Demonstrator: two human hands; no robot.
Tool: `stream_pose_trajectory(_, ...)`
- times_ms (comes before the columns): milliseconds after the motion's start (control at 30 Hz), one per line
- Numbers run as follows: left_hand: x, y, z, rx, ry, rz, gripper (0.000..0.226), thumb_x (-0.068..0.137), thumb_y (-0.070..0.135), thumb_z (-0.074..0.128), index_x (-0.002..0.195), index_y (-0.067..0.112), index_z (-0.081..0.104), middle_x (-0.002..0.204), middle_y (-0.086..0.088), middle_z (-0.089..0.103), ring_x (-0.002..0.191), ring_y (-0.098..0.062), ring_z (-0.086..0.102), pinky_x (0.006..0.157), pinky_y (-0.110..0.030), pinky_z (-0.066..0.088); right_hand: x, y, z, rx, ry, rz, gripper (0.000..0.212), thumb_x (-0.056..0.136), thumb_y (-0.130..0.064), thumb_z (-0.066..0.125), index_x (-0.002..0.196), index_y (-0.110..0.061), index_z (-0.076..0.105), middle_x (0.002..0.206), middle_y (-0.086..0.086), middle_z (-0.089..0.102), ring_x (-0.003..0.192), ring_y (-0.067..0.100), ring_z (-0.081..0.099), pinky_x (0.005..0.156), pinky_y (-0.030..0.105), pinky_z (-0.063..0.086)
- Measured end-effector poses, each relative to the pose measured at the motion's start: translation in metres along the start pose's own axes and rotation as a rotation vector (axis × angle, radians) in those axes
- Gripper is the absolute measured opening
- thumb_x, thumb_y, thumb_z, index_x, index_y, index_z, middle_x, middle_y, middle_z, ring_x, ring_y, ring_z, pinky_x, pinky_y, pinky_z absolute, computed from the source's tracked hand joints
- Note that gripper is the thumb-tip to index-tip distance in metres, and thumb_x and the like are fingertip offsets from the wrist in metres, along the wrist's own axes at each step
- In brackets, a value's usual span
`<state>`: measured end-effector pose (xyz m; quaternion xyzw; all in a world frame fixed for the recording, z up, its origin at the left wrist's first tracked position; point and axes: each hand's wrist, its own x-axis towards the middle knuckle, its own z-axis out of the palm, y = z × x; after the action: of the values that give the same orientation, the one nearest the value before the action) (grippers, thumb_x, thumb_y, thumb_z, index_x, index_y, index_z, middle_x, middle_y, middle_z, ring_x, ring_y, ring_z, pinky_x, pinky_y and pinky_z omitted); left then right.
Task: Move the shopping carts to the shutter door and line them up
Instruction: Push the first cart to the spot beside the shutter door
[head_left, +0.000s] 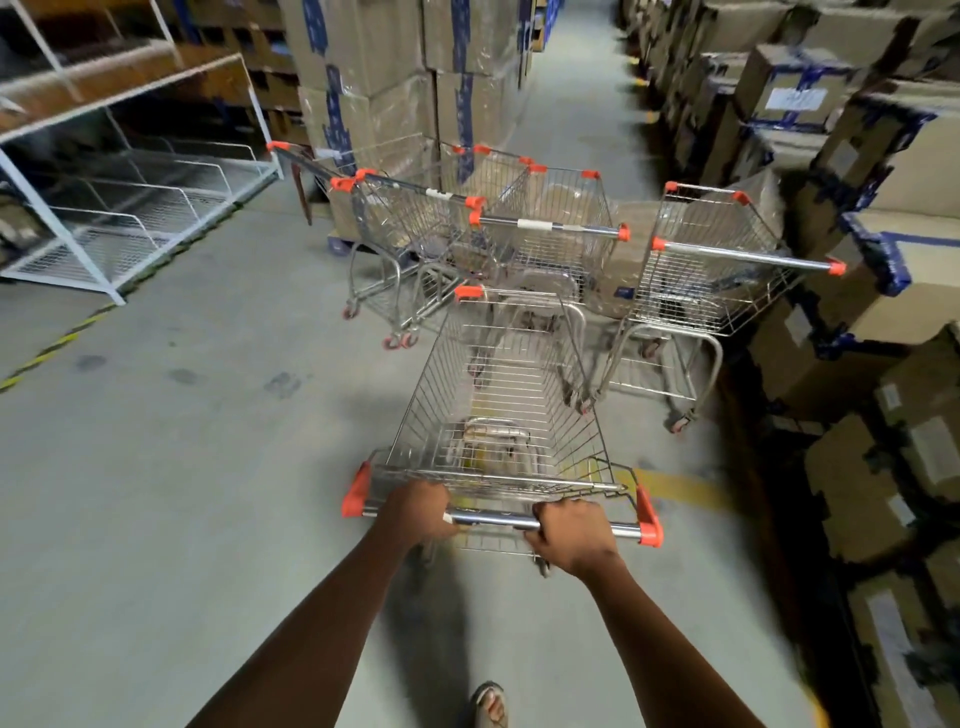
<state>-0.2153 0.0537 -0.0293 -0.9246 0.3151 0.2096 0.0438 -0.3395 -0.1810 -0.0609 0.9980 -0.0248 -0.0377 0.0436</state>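
A wire shopping cart with orange corner caps stands right in front of me on the concrete floor. My left hand grips the left part of its chrome handle bar, and my right hand grips the right part. Its front end points at a cluster of several other carts: one at the centre, one to the left, and one on the right turned at an angle. No shutter door is in view.
Stacked cardboard boxes line the right side and a wrapped box pallet stands behind the carts. A white wire shelf rack is at the left. An aisle runs away ahead. My sandalled foot shows at the bottom.
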Motion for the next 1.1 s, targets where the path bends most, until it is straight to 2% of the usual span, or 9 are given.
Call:
stream_pose_trajectory(67, -0.026, 0.009, 0.008, -0.039, -0.014, -0.014, 0.029, 0.084, 0.047, 0.062, 0.092, 0.019, 0.067, 0.084, 0.0, 0.066, 0.079, -0.019, 0.062, 0.079, -0.031, 0.055, -0.021, -0.008, 0.002, -0.014, -0.021, -0.007, 0.048, 0.098, -0.064, 0.042, 0.106, -0.024, 0.068, 0.093, 0.002, 0.075, 0.085, 0.027, 0.072, 0.071, 0.035, 0.048)
stream_pose_trajectory(167, -0.07, 0.025, 0.026, -0.029, 0.022, -0.034, 0.024, 0.087, 0.042, 0.058, 0.09, 0.018, 0.063, 0.09, -0.004, 0.069, 0.082, -0.021, 0.064, 0.081, -0.032, 0.055, -0.051, -0.017, 0.001, -0.026, -0.041, -0.035, 0.044, 0.1, -0.061, 0.044, 0.103, -0.023, 0.068, 0.09, 0.0, 0.074, 0.081, 0.025, 0.071, 0.067, 0.033, 0.046)
stream_pose_trajectory(467, -0.191, 0.074, 0.085, -0.017, 0.136, -0.166, 0.03, 0.093, 0.036, 0.051, 0.109, 0.017, 0.067, 0.105, -0.002, 0.071, 0.096, -0.02, 0.069, 0.084, -0.035, 0.056, -0.146, -0.046, -0.014, 0.0, -0.11, -0.213, 0.028, 0.101, -0.043, 0.05, 0.1, -0.019, 0.065, 0.093, 0.004, 0.073, 0.082, 0.029, 0.069, 0.071, 0.035, 0.048)
stream_pose_trajectory(600, -0.235, 0.097, 0.104, -0.074, 0.088, -0.326, 0.025, 0.091, 0.04, 0.056, 0.103, 0.02, 0.065, 0.094, 0.001, 0.064, 0.084, -0.021, 0.06, 0.071, -0.031, 0.044, -0.17, -0.055, -0.014, -0.008, -0.105, -0.305, 0.028, 0.097, -0.043, 0.054, 0.095, -0.018, 0.067, 0.089, 0.004, 0.072, 0.078, 0.03, 0.07, 0.069, 0.034, 0.05)
stream_pose_trajectory(733, -0.269, 0.113, 0.13, -0.06, 0.135, -0.403, 0.03, 0.088, 0.045, 0.056, 0.098, 0.019, 0.067, 0.089, 0.001, 0.07, 0.08, -0.021, 0.069, 0.069, -0.029, 0.051, -0.181, -0.06, -0.012, -0.046, -0.079, -0.428, 0.025, 0.094, -0.041, 0.063, 0.092, -0.017, 0.07, 0.085, 0.006, 0.074, 0.073, 0.031, 0.071, 0.065, 0.034, 0.051)
stream_pose_trajectory(900, -0.292, 0.137, 0.161, -0.077, 0.199, -0.506, 0.038, 0.055, 0.051, 0.082, 0.058, 0.019, 0.063, 0.053, -0.002, 0.059, 0.041, -0.021, 0.06, 0.043, -0.026, 0.045, -0.182, -0.06, -0.014, -0.063, -0.029, -0.541, 0.029, 0.096, -0.04, 0.055, 0.101, -0.017, 0.072, 0.096, 0.007, 0.076, 0.087, 0.033, 0.073, 0.071, 0.035, 0.049)
stream_pose_trajectory(933, -0.295, 0.144, 0.164, -0.047, 0.221, -0.542, 0.04, 0.056, 0.054, 0.083, 0.059, 0.018, 0.064, 0.054, -0.003, 0.06, 0.042, -0.021, 0.06, 0.043, -0.027, 0.046, -0.182, -0.061, -0.016, -0.047, -0.022, -0.576, 0.03, 0.095, -0.041, 0.058, 0.099, -0.017, 0.073, 0.095, 0.008, 0.076, 0.087, 0.033, 0.074, 0.072, 0.035, 0.051)
stream_pose_trajectory(1000, -0.304, 0.161, 0.162, -0.106, 0.147, -0.639, 0.041, 0.077, 0.058, 0.069, 0.081, 0.018, 0.07, 0.075, -0.006, 0.069, 0.063, -0.026, 0.069, 0.057, -0.033, 0.051, -0.178, -0.06, -0.018, -0.084, -0.079, -0.637, 0.033, 0.082, -0.053, 0.075, 0.082, -0.019, 0.074, 0.077, 0.003, 0.074, 0.07, 0.026, 0.073, 0.06, 0.032, 0.053)
stream_pose_trajectory(1100, -0.311, 0.177, 0.169, -0.125, 0.161, -0.751, 0.044, 0.094, 0.055, 0.046, 0.106, 0.018, 0.066, 0.101, -0.005, 0.07, 0.09, -0.027, 0.069, 0.076, -0.035, 0.051, -0.172, -0.059, -0.017, 0.016, -0.073, -0.762, 0.049, 0.057, -0.065, 0.087, 0.054, -0.022, 0.064, 0.049, -0.005, 0.058, 0.042, 0.016, 0.058, 0.04, 0.021, 0.04)
